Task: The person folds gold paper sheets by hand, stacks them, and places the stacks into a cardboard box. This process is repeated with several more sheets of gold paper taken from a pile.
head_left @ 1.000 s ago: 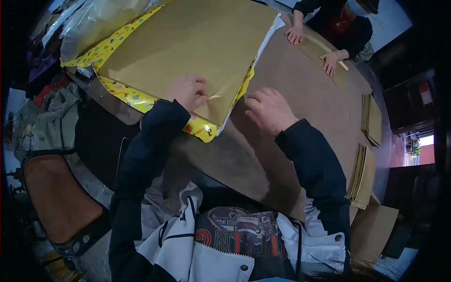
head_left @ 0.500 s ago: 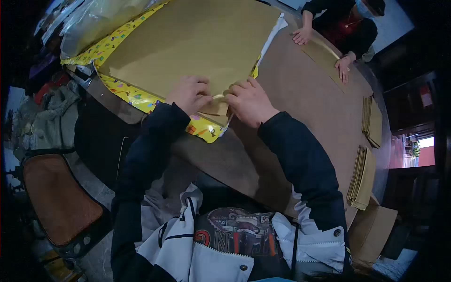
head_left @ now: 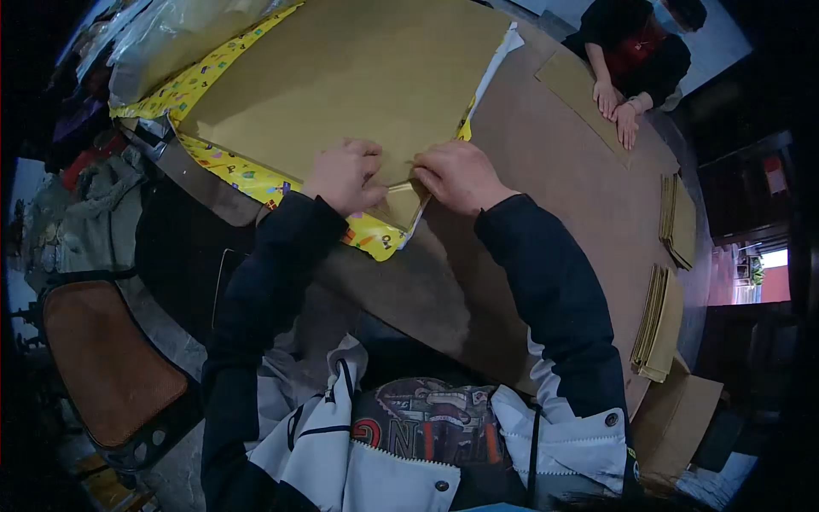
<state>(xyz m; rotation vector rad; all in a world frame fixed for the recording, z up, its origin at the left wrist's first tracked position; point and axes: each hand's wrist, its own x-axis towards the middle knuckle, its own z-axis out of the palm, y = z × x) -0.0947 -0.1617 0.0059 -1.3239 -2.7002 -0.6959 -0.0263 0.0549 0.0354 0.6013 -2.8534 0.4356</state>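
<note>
A large brown paper sheet lies on yellow patterned wrapping on the table. Its near corner curls up between my hands, and a brown layer shows beneath the raised edge. My left hand is closed at that edge with curled fingers, left of the corner. To the right, my right hand has its fingers bent together with the thumb at the fold, gripping the paper. The fingertips of both hands are partly hidden.
Across the round table, a co-worker presses both hands on a folded brown sheet. Two stacks of folded brown paper lie along the right edge. A chair stands at left, a cardboard box at lower right.
My right hand has shifted slightly right along the corner, and the curled edge sits flatter. The co-worker's hands have come together near one end of their sheet.
</note>
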